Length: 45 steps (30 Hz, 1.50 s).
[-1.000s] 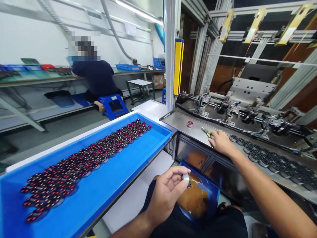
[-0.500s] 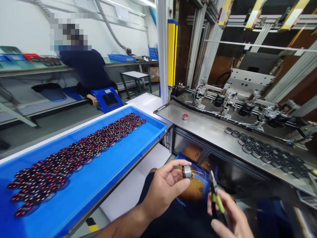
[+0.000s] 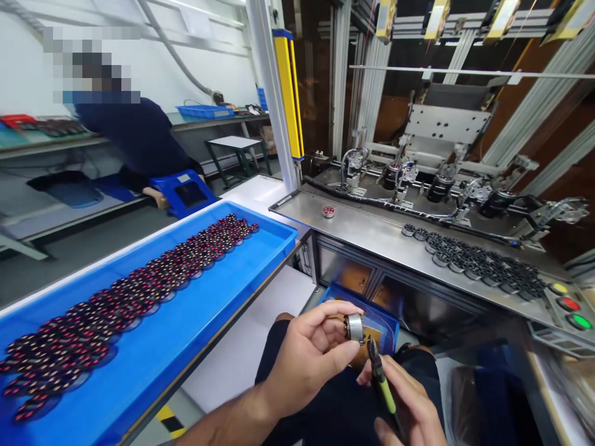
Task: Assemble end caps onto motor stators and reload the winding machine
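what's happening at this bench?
A person's left grip holds a small round metal part, while the right grip holds a pliers-like tool, its tips close to the part; contact is hard to tell. Red-and-black parts fill a long strip of the blue tray. One red-topped part and a group of dark parts sit on the metal ledge.

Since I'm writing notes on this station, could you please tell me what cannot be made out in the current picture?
All in the head view:
- Lower edge of the metal part: partly covered by the left hand.
- Handles of the cutters: partly hidden by the right hand.
- Any contact at the cutting tips: too small.
- Near end of the blue tray: cut off by the left edge.
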Each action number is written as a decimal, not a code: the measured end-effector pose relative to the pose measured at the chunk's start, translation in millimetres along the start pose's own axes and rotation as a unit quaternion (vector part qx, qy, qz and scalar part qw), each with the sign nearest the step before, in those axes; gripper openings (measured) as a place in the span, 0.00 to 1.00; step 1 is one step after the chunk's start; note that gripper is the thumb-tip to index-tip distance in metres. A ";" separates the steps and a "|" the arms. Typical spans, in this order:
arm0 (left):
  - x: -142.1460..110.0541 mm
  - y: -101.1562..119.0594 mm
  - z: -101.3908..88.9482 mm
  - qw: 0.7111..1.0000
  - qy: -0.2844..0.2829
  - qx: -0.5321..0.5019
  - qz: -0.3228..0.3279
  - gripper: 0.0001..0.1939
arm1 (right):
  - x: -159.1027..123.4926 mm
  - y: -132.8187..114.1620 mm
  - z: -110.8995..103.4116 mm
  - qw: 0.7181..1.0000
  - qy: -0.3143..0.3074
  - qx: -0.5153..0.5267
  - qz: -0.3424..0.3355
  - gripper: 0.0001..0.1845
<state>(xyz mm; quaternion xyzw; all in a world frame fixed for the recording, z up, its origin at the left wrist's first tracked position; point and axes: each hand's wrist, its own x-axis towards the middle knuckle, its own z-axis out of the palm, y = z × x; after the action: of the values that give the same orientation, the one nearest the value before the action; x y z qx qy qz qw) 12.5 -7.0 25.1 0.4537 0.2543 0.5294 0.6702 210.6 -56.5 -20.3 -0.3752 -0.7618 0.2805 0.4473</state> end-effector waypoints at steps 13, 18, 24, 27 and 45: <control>-1.9 0.7 1.1 1.000 -0.006 0.001 -0.015 0.16 | 1.1 -2.3 -0.2 0.999 0.030 -0.015 -0.028 0.41; -0.7 -2.4 -1.5 1.000 -0.004 0.005 0.015 0.16 | -4.6 4.8 -0.1 0.997 0.041 -0.051 -0.042 0.40; -1.9 -2.7 -1.6 0.986 0.015 0.108 0.123 0.08 | 0.2 4.1 1.3 0.999 -0.019 0.004 -0.045 0.37; -5.4 -2.9 -1.9 0.977 0.017 0.158 0.139 0.10 | -1.1 6.3 2.6 0.998 -0.040 0.035 -0.032 0.36; -6.2 -0.4 -2.4 0.951 0.004 0.238 0.195 0.15 | -8.3 13.8 6.4 0.999 -0.023 0.022 -0.036 0.38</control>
<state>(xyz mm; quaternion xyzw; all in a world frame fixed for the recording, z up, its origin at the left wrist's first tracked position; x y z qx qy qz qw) 8.8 -12.0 22.7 0.6390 0.2823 0.5756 0.4252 212.0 -56.2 -37.5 -0.3313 -0.7783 0.2898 0.4479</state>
